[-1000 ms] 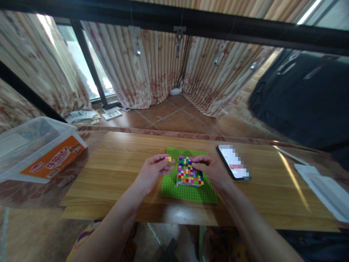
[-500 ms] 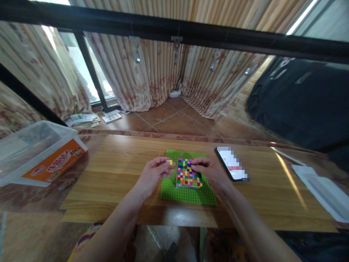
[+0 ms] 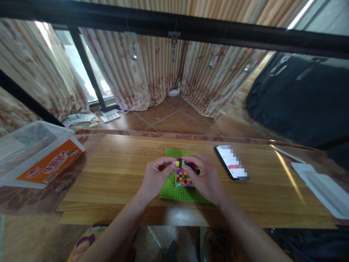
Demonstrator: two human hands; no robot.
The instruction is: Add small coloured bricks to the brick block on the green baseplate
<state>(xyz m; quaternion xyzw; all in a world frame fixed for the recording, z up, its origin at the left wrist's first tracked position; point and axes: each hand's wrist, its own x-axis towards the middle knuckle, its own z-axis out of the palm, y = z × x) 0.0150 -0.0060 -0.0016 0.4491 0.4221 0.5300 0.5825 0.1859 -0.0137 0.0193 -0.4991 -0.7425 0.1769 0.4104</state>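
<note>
On the table lies a green studded baseplate (image 3: 174,195), with a block of small multicoloured toy bricks (image 3: 182,179) on it. My left hand (image 3: 158,178) pinches a small yellow brick (image 3: 177,163) between thumb and fingertips at the block's far left corner. Whether the yellow brick touches the block, I cannot tell. My right hand (image 3: 205,178) is closed on the block from the right, thumb across the top and fingers bent along the far side. That hand covers the block's right part and is slightly blurred.
To the right of the baseplate a phone (image 3: 231,162) lies on the wooden table (image 3: 109,174). White sheets (image 3: 321,189) rest at the table's right end. A clear plastic bin (image 3: 35,134) with an orange label stands left of the table. A dark bar crosses above.
My left hand has carried the yellow brick right, to the block's far left corner. My right hand has shifted left and now covers more of the block.
</note>
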